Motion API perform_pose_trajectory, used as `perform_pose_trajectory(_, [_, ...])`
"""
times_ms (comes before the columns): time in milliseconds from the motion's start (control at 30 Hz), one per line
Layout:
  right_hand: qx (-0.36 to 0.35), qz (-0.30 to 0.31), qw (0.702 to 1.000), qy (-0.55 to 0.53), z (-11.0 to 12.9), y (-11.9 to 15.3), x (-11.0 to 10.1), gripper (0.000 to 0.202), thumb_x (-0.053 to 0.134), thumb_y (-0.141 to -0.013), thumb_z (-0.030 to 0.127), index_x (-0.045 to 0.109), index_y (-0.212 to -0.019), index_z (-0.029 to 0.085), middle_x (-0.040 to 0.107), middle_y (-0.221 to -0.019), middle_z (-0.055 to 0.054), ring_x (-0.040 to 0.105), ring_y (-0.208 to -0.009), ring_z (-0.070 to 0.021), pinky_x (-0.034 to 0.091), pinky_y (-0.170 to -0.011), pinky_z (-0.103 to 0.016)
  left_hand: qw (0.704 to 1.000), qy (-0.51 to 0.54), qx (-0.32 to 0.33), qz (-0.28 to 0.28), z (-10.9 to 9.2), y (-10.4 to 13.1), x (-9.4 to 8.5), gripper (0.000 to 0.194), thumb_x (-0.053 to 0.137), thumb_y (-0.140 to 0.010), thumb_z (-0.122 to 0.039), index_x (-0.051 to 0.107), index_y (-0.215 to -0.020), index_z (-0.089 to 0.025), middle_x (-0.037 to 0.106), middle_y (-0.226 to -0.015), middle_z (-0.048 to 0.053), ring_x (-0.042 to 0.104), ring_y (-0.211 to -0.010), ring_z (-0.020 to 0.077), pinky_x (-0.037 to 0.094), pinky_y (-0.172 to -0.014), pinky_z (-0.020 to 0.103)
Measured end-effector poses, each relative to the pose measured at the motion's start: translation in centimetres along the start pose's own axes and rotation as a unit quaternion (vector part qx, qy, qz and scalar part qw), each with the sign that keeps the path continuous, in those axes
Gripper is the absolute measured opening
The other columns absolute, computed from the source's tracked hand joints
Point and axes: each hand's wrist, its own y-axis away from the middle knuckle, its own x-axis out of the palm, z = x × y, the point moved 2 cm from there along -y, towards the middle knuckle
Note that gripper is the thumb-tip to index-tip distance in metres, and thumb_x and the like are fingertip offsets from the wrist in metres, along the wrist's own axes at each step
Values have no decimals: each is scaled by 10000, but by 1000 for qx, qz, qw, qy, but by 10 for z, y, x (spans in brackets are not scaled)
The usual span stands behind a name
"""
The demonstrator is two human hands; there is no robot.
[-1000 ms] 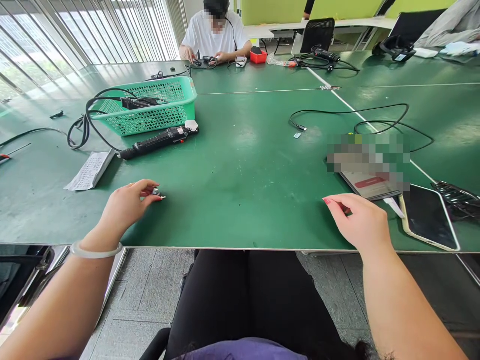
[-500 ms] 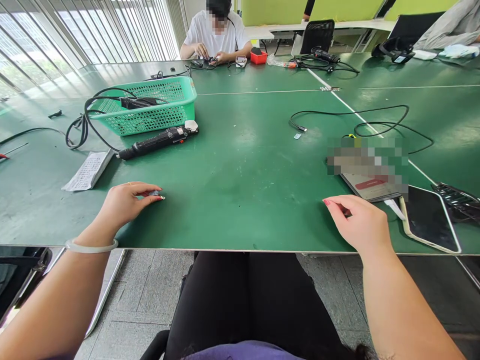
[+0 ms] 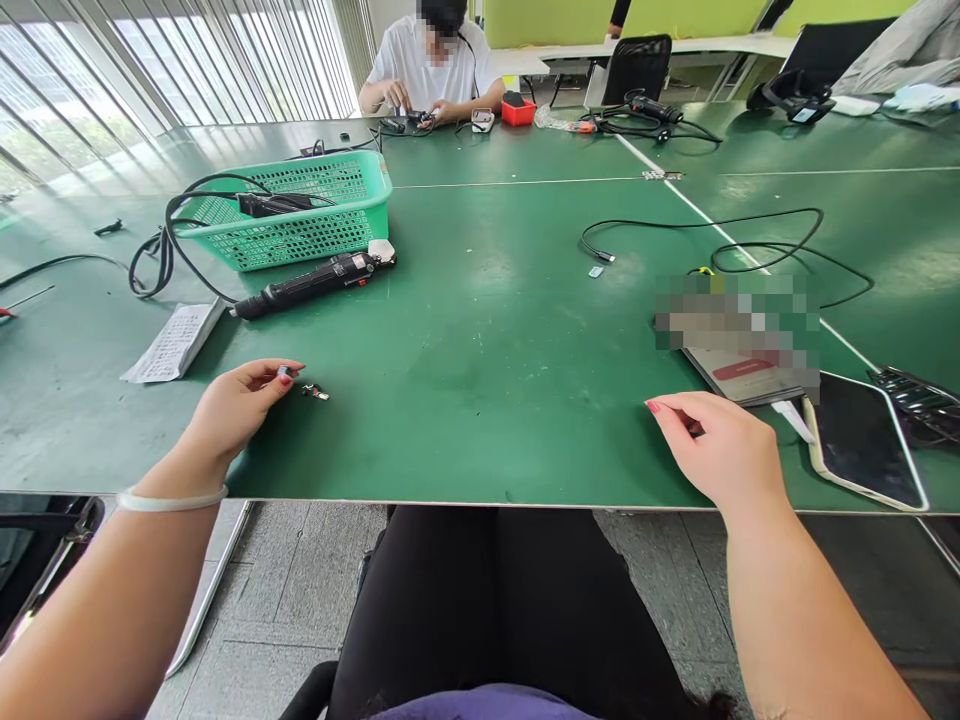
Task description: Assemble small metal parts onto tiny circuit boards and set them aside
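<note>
My left hand [image 3: 236,405] is closed above the green table near its front edge. A small grey piece [image 3: 284,371], too tiny to name, shows between thumb and fingers. Just right of the fingertips, several little metal parts [image 3: 316,391] lie on the tabletop, apart from the hand. My right hand [image 3: 716,440] rests on the table with its fingers curled and thumb against the forefinger; whatever the fingers may hold is hidden. Beside it are a phone [image 3: 866,435] lying flat with a dark screen and a flat box [image 3: 750,370], partly blurred.
Beyond my left hand are a folded paper [image 3: 174,343], a black electric screwdriver [image 3: 315,285] and a green basket [image 3: 300,240] containing a black corded item. A black cable [image 3: 697,227] loops across the right side. Across the table [image 3: 480,300] sits a person [image 3: 431,75] handling small items.
My left hand has shifted slightly left, away from the little metal parts, which now lie uncovered on the table. The grey piece shows between its fingers. My right hand stays put.
</note>
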Motion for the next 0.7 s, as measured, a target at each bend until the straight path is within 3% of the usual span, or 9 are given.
perform_pose_trajectory(100, [-3, -1, 1000, -1, 0, 0, -1, 194, 535, -893, 307, 692, -805, 234, 742, -838, -32, 625, -635, -165, 488, -619, -313, 985, 167, -1, -29, 0, 4, 12, 297, 664, -790, -486, 624, -929, -227, 715, -1075, 3, 586, -1056, 169, 426, -963, 302])
perform_pose_trajectory(267, [-2, -1, 1000, -7, 1, -1, -1, 190, 537, -892, 302, 693, -806, 237, 739, -823, -30, 632, -647, -171, 498, -632, -321, 978, 199, 19, -65, -26, 12, 50, 245, 610, -817, -416, 617, -928, -197, 714, -1096, 65, 621, -1004, 172, 448, -934, 324])
perform_pose_trajectory(400, [-12, -7, 1000, -2, 0, 0, 0, 194, 535, -899, 290, 696, -815, 223, 745, -834, -35, 639, -658, -169, 501, -637, -313, 979, 191, 64, -6, -70, 12, 99, 189, 549, -866, -311, 629, -972, -176, 713, -1094, 87, 631, -1028, 177, 433, -977, 341])
perform_pose_trajectory(567, [-13, -12, 1000, -5, -2, 0, 1, 191, 543, -897, 299, 698, -813, 224, 746, -834, -30, 647, -679, -168, 505, -635, -303, 946, 293, 98, 94, -137, 13, 168, 113, 524, -899, -210, 613, -941, -155, 717, -1054, 103, 644, -1014, 151, 430, -982, 307])
perform_pose_trajectory(700, [-12, -9, 1000, -6, -1, -1, 1, 193, 538, -900, 291, 695, -808, 229, 744, -833, -32, 651, -680, -167, 515, -649, -307, 912, 366, 76, 167, -172, 18, 197, 84, 513, -920, -196, 590, -916, -161, 716, -1073, 101, 637, -1050, 146, 423, -971, 296])
